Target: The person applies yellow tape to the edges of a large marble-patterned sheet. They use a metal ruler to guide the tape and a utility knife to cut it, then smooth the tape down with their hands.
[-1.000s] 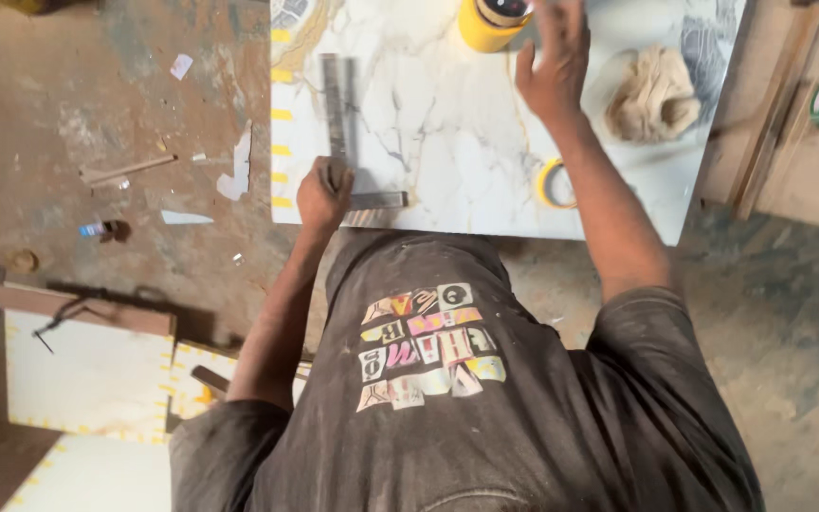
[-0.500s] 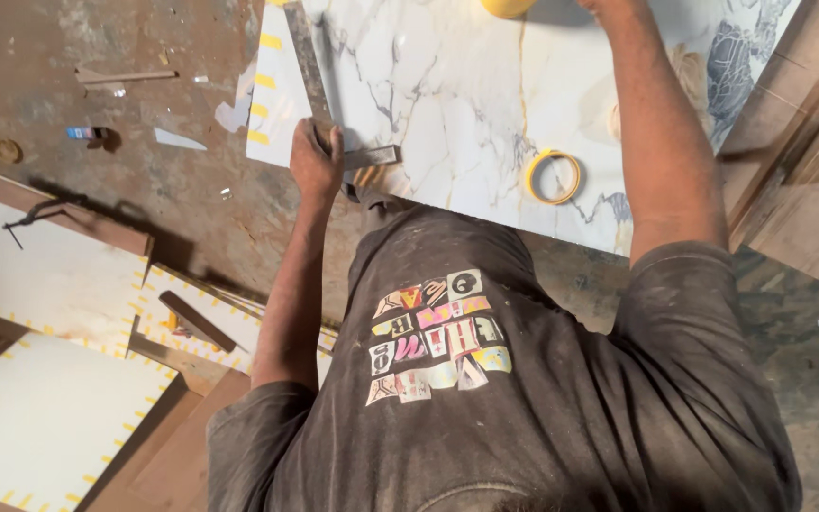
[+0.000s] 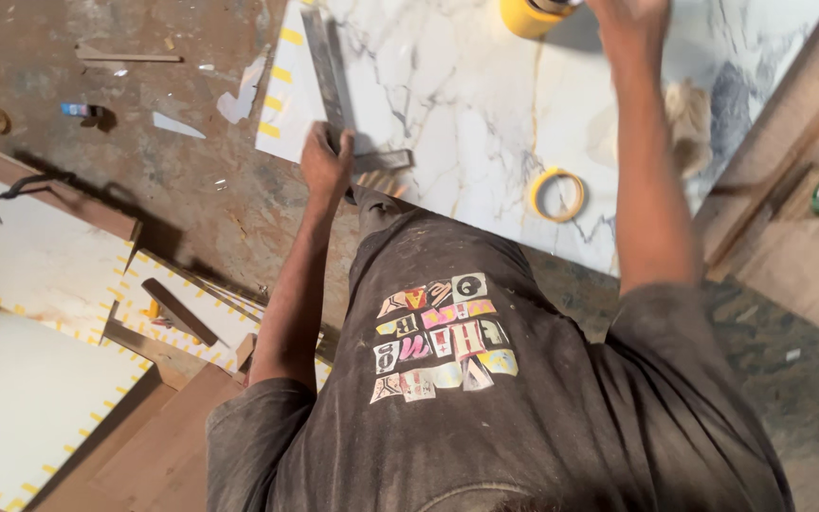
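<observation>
Head view: one square (image 3: 334,85), apparently one tape roll (image 3: 557,193).

White boards edged with yellow tape (image 3: 35,265) lie at near left; a yellow tape roll (image 3: 557,194) rests right; wood scraps (image 3: 130,57) far left.

Soft, even daylight fills the scene, bright on the white marble sheet (image 3: 466,104) and duller on the brown floor (image 3: 144,199). Shadows are short and faint, darkest under the stacked boards (image 3: 40,256) at left. The marble shows a mild sheen without harsh glare. The right hand (image 3: 629,27) is smeared by motion blur, as is the cloth (image 3: 689,109); the shirt is sharp.
</observation>
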